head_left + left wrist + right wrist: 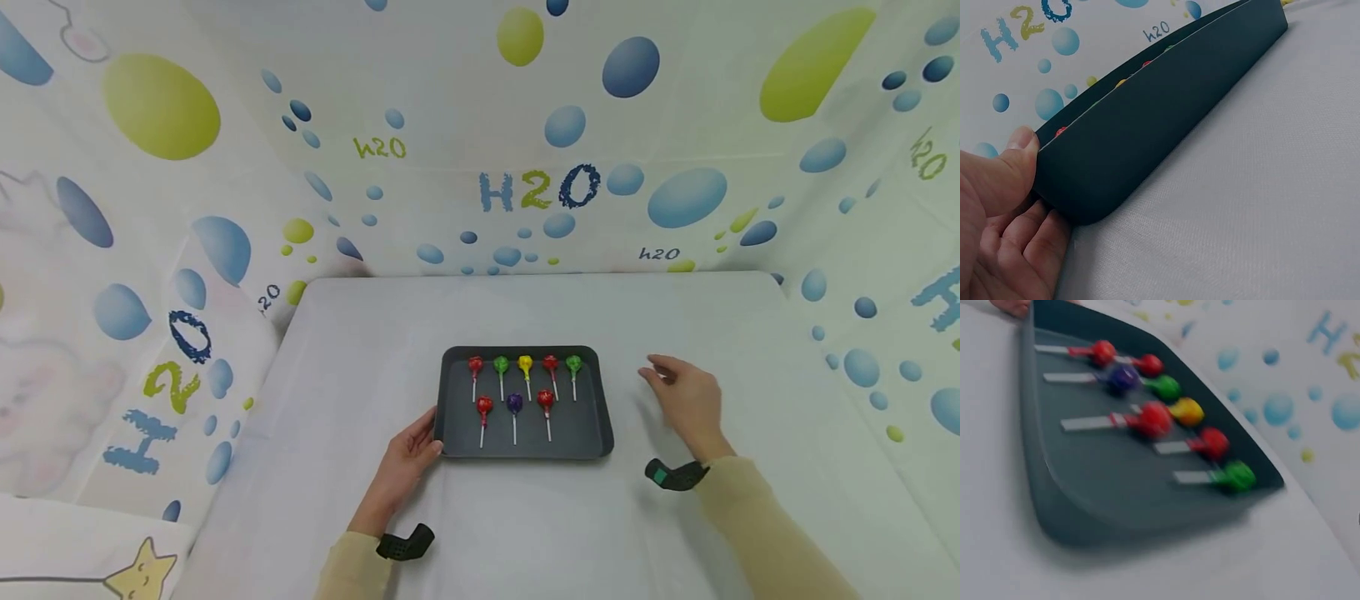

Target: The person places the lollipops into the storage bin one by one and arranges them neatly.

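A dark grey tray (588, 417) lies on the white table with several wrapped lollipops on it, in two rows with sticks toward the front. The back row has red, green and yellow heads, among them a yellow lollipop (525, 364). In the front row a purple lollipop (514, 403) sits between two red ones. My left hand (406, 457) grips the tray's left end near the front corner; in the left wrist view its thumb (1021, 140) is on the rim, other fingers lower down. To the right of the tray, my right hand (686, 406) hovers apart from it, fingers loosely bent, nothing visible in them.
White cloth covers the table (375, 325). Behind and at both sides hangs a patterned curtain (450, 100) with blue and green drops and lettering. A dark band with a small device (675, 476) sits on each wrist.
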Demonstrator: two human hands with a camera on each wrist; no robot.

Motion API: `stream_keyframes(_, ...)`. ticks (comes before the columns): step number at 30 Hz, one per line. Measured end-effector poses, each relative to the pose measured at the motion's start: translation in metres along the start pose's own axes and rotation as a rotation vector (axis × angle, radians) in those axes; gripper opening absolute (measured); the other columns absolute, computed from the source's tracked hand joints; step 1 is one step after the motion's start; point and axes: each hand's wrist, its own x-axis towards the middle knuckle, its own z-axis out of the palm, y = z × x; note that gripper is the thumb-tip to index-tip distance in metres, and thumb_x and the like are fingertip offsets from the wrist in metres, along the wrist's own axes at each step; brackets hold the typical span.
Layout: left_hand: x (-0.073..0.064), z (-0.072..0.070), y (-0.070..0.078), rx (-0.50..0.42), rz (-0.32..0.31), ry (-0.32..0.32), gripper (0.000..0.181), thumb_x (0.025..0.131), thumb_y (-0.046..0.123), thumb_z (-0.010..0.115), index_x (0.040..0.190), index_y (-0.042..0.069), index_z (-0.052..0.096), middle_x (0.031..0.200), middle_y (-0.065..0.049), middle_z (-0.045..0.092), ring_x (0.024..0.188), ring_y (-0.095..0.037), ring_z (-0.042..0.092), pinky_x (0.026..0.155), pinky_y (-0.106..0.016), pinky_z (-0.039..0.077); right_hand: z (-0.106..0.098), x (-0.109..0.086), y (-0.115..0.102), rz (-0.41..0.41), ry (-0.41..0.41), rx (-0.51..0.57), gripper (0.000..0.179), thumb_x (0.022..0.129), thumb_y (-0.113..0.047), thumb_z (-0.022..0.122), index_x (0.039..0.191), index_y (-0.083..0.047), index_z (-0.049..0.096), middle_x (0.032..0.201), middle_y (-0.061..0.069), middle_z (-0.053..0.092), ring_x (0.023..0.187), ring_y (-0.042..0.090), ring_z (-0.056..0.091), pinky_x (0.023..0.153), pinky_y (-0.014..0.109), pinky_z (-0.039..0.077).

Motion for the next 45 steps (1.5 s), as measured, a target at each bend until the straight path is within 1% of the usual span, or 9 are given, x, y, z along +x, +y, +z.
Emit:
stream_keyframes(4,0.0,0.0,0.001,0.0,0.0,-0.001,0.065,0.1,-0.008,0.056,0.158,-0.006,0.028,0.166,-0.022,0.028,0.155,-0.034,0.027,0.114,-0.02,0.038,-0.03,-0.001,0.032,0.122,-0.034,-0.03,0.037,0.1,-0.023,0.068,0.127,0.002,0.069,0.111,0.025,0.075,0.101,0.041,0.071,0.085,0.05,0.058)
stream_keyframes(7,0.001,0.0,0.002,0.005,0.002,0.0,0.065,0.1,-0.008,0.056,0.158,-0.006,0.028,0.166,-0.022,0.028,0.155,-0.034,0.027,0.113,-0.019,0.038,-0.05,-0.002,0.052,0.195,-0.043,-0.047,0.04,0.101,-0.025,0.066,0.129,0.003,0.067,0.113,0.027,0.073,0.105,0.043,0.068,0.078,0.034,0.053)
stream_keyframes(13,0.001,0.0,0.003,0.018,0.002,0.001,0.065,0.099,-0.007,0.057,0.158,-0.005,0.029,0.166,-0.022,0.028,0.154,-0.034,0.028,0.114,-0.024,0.037,-0.078,-0.006,0.086,0.225,0.016,-0.089,0.04,0.1,-0.024,0.067,0.126,0.007,0.068,0.11,0.029,0.073,0.103,0.046,0.069,0.062,0.013,0.038)
stream_keyframes(24,0.001,-0.001,0.001,0.017,0.001,0.013,0.065,0.099,-0.008,0.057,0.158,-0.006,0.029,0.166,-0.023,0.029,0.154,-0.035,0.028,0.113,-0.021,0.038,-0.074,-0.014,0.093,0.26,-0.075,0.01,0.045,0.102,-0.033,0.064,0.13,0.003,0.067,0.122,0.028,0.07,0.111,0.043,0.064,0.059,0.001,0.04)
stream_keyframes(28,0.002,-0.001,0.0,0.015,-0.001,0.013,0.065,0.099,-0.008,0.057,0.158,-0.005,0.029,0.166,-0.022,0.028,0.154,-0.035,0.028,0.114,-0.024,0.038,-0.064,-0.019,0.088,0.247,-0.147,0.032,0.045,0.103,-0.034,0.062,0.131,0.001,0.067,0.123,0.027,0.07,0.117,0.045,0.062,0.07,0.01,0.047)
stream_keyframes(33,0.001,-0.001,0.0,0.017,-0.002,0.014,0.065,0.099,-0.007,0.057,0.158,-0.005,0.028,0.166,-0.023,0.028,0.154,-0.035,0.027,0.115,-0.026,0.037,-0.051,-0.025,0.086,0.223,-0.238,0.06,0.046,0.103,-0.036,0.062,0.132,-0.001,0.067,0.126,0.025,0.07,0.121,0.044,0.061,0.091,0.048,0.057)
stream_keyframes(37,0.0,-0.001,0.0,0.029,0.001,0.014,0.065,0.099,-0.007,0.057,0.158,-0.005,0.028,0.166,-0.023,0.028,0.154,-0.035,0.027,0.114,-0.024,0.037,-0.043,-0.03,0.085,0.194,-0.299,0.073,0.046,0.101,-0.036,0.064,0.133,-0.003,0.067,0.126,0.022,0.071,0.121,0.043,0.064,0.083,0.022,0.06)
stream_keyframes(39,0.0,0.0,0.0,0.029,0.0,0.015,0.065,0.099,-0.007,0.057,0.158,-0.005,0.028,0.166,-0.022,0.028,0.154,-0.035,0.027,0.113,-0.022,0.038,-0.039,-0.032,0.085,0.176,-0.328,0.072,0.045,0.101,-0.034,0.066,0.133,-0.004,0.067,0.128,0.022,0.07,0.12,0.042,0.065,0.079,0.017,0.059)
stream_keyframes(45,0.0,0.0,0.0,0.02,-0.001,0.002,0.065,0.1,-0.007,0.056,0.158,-0.004,0.028,0.167,-0.021,0.028,0.155,-0.034,0.027,0.115,-0.023,0.037,-0.029,-0.035,0.083,0.124,-0.397,0.061,0.048,0.098,-0.036,0.069,0.134,-0.003,0.067,0.128,0.022,0.07,0.121,0.043,0.065,0.096,0.054,0.058)
